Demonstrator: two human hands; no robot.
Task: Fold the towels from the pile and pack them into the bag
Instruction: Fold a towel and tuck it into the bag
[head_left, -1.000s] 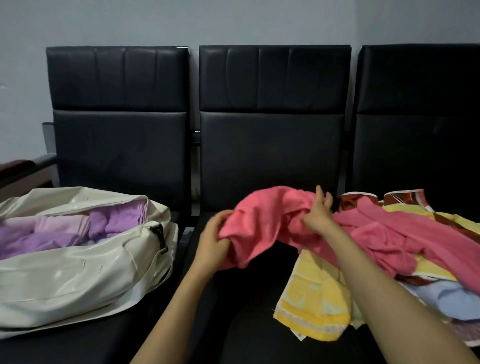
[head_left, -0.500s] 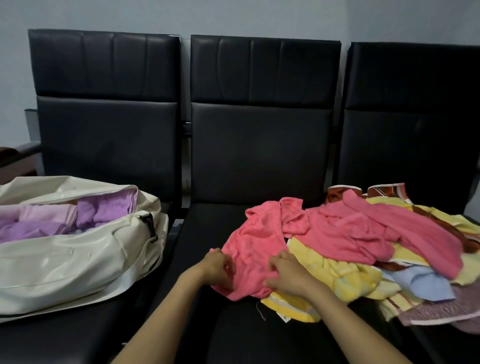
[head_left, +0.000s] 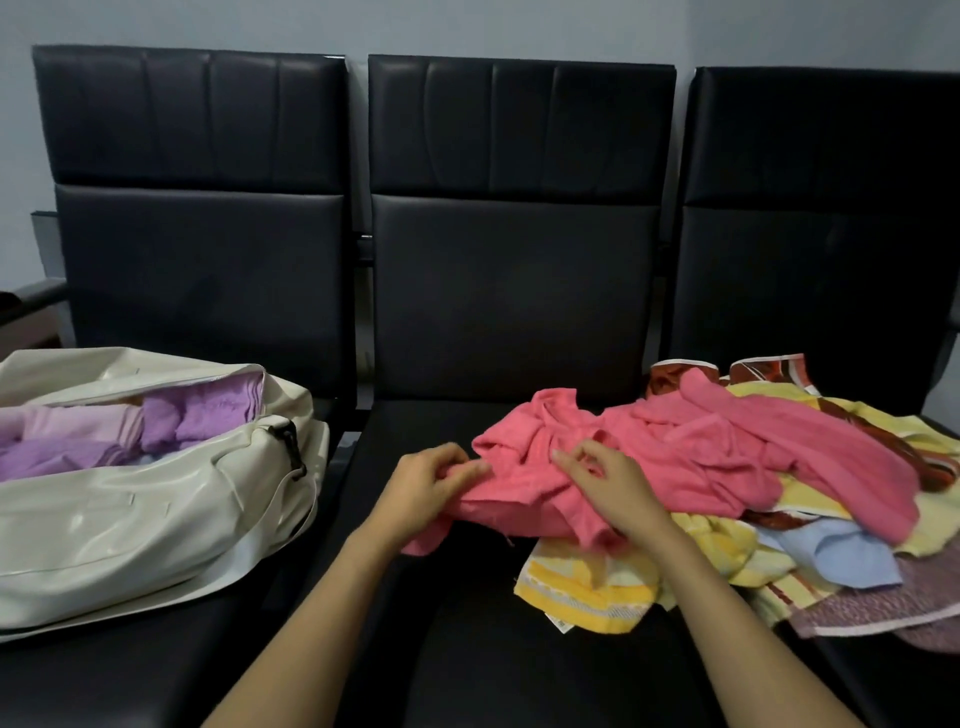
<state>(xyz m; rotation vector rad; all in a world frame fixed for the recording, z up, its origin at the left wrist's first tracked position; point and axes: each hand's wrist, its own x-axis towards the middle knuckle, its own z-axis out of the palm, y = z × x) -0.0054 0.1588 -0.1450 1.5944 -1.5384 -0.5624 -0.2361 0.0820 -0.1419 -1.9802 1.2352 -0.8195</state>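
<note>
A crumpled pink towel lies on the middle seat at the left end of the towel pile. My left hand grips its left edge, fingers curled round the cloth. My right hand hovers over the towel's middle with fingers loosely bent; whether they pinch the cloth is unclear. A second pink towel stretches over the pile to the right. The cream bag sits open on the left seat with folded purple and pink towels inside.
Three black padded chairs stand in a row against a grey wall. A yellow striped towel hangs towards the front of the middle seat. Blue, brown-patterned and mauve towels lie in the pile on the right seat. A chair armrest shows at far left.
The pink towel was held up a second ago and now lies low on the seat. Both hands came down, then shifted up along the cloth, the right hand loosening its hold.
</note>
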